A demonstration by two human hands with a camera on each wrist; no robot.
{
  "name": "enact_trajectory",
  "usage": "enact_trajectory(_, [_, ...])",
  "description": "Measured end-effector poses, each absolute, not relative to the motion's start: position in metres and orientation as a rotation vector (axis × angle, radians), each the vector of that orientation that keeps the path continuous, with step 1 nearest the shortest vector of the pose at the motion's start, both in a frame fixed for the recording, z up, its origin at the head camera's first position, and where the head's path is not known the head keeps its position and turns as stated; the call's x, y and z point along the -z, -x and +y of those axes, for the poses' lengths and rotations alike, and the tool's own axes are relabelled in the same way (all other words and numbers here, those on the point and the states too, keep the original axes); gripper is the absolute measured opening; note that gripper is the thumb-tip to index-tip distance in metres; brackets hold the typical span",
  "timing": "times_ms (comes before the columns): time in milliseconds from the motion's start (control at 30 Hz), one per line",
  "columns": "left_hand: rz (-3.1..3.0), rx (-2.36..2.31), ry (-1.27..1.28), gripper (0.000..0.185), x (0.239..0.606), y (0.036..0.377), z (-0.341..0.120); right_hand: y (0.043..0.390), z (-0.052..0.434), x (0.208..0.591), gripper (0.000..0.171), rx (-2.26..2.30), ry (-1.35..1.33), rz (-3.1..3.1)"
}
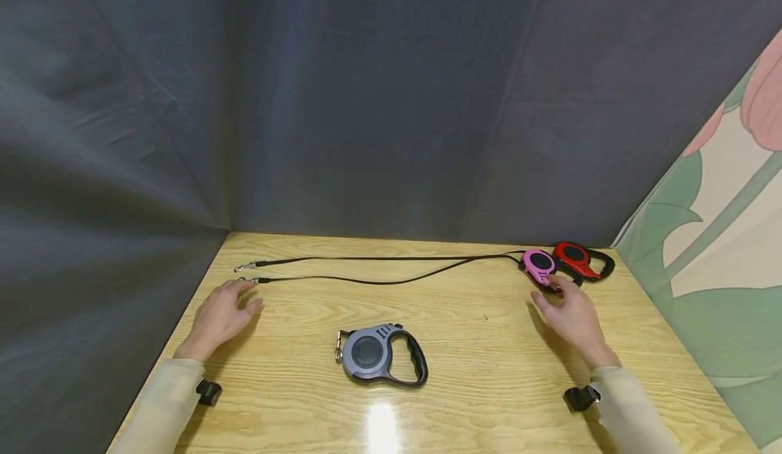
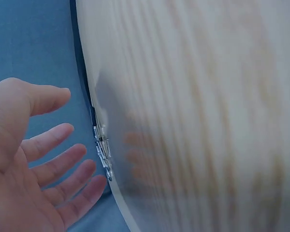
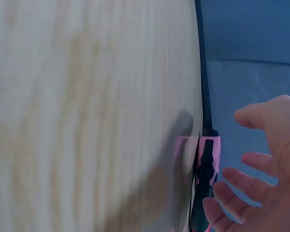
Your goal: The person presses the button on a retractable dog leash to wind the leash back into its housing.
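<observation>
While the right hand (image 1: pixel 571 317) hovers with relaxed, spread fingers just beside the pink plastic retractable leash (image 1: pixel 539 267), holding nothing, the left hand (image 1: pixel 221 317) lies equally loose near the metal cord clips (image 1: pixel 247 273). The pink leash's thin black cord (image 1: pixel 391 279) stretches across the light wooden table (image 1: pixel 489 386).

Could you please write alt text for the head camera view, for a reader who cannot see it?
Two open hands hover over a wooden table: the left hand near two metal clips, the right hand by a pink leash beside a red leash. A grey leash lies between the hands.
</observation>
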State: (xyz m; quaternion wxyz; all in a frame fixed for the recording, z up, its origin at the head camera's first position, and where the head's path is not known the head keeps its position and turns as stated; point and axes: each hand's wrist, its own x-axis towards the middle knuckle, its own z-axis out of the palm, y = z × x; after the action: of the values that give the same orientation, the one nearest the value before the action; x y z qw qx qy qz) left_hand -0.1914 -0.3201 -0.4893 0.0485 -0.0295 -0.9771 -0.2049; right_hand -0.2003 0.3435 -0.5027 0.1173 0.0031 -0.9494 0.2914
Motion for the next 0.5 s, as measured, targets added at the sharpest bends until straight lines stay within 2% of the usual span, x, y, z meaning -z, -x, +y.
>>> enact_trajectory(267, [-3.098, 0.533, 0.169, 0.069, 0.489, 0.199, -0.321, 0.207, 0.359, 0.503, 0.068, -0.858, 0.06, -2.847])
enact_trajectory(500, [-3.133, 0.516, 0.166, 0.068, 0.492, 0.207, -0.33, 0.212, 0.368, 0.501, 0.056, -0.783, 0.03, -2.858])
